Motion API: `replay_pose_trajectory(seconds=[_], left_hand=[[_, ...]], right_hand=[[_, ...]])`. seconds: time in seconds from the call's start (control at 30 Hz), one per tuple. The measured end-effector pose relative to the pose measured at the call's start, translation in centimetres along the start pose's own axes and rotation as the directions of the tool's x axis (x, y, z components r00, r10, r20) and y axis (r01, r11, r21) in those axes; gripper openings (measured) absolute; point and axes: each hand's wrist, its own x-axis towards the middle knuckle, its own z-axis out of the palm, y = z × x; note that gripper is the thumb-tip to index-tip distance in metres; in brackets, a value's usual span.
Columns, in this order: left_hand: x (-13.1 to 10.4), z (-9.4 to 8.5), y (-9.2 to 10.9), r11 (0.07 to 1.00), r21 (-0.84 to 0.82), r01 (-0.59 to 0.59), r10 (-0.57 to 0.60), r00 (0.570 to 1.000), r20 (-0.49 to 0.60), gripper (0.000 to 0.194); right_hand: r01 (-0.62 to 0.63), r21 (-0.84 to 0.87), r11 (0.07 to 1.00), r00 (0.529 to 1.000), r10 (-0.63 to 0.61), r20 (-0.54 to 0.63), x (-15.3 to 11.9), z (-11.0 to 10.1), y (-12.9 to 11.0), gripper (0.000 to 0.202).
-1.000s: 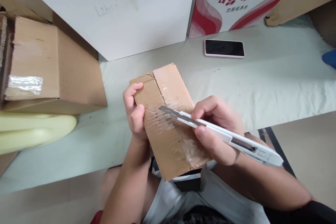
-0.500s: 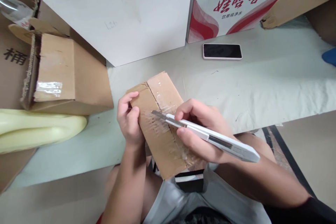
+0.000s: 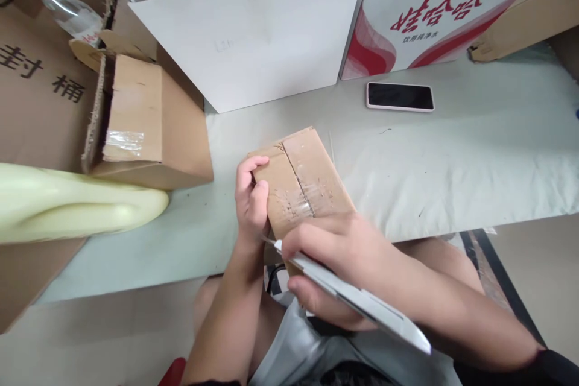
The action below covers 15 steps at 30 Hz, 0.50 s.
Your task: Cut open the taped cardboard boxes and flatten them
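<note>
A small brown cardboard box [image 3: 307,175] with clear tape across its seam is tilted at the table's front edge, above my lap. My left hand [image 3: 253,199] grips its left side, thumb and fingers closed on the edge. In my right hand [image 3: 335,265] is a white utility knife [image 3: 357,298], its blade out and pointing left, near the box's left side and close to my left wrist. The right hand covers the lower part of the box. Whether the blade touches the cardboard I cannot tell.
A phone [image 3: 400,97] lies on the pale green cloth [image 3: 479,163]. Behind stand a large white box [image 3: 253,42] and a red-and-white carton [image 3: 420,30]. At left are an opened cardboard box [image 3: 181,126], a plastic bottle [image 3: 67,9] and a pale yellow object [image 3: 90,205].
The knife has moved off the taped seam, down toward the box's lower left side. My right hand now covers the lower box. The whole view has shifted, with things appearing further right.
</note>
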Motion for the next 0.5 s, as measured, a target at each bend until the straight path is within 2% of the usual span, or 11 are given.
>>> replay_pose_trajectory(seconds=[0.07,0.13,0.3,0.5], left_hand=[[-0.2,0.2,0.1,0.999,-0.04,0.028,-0.028,1.0,0.005,0.029],[-0.4,0.3,0.1,0.997,-0.06,0.043,-0.042,0.999,0.012,0.03],[-0.6,0.4,0.0,0.999,-0.041,0.025,-0.024,1.0,0.02,0.031],[-0.5,0.4,-0.9,0.999,-0.047,-0.026,0.027,0.999,0.023,0.035]], right_hand=[[0.039,-0.084,0.996,0.998,-0.035,0.047,0.0,0.3,0.1,0.007],[0.045,-0.099,0.994,0.997,-0.038,0.068,-0.1,0.3,0.0,0.005],[-0.008,0.012,1.0,1.0,0.008,0.025,-0.2,0.0,0.0,0.011],[-0.005,0.116,0.993,1.0,0.003,0.016,-0.4,-0.1,0.4,0.011]])
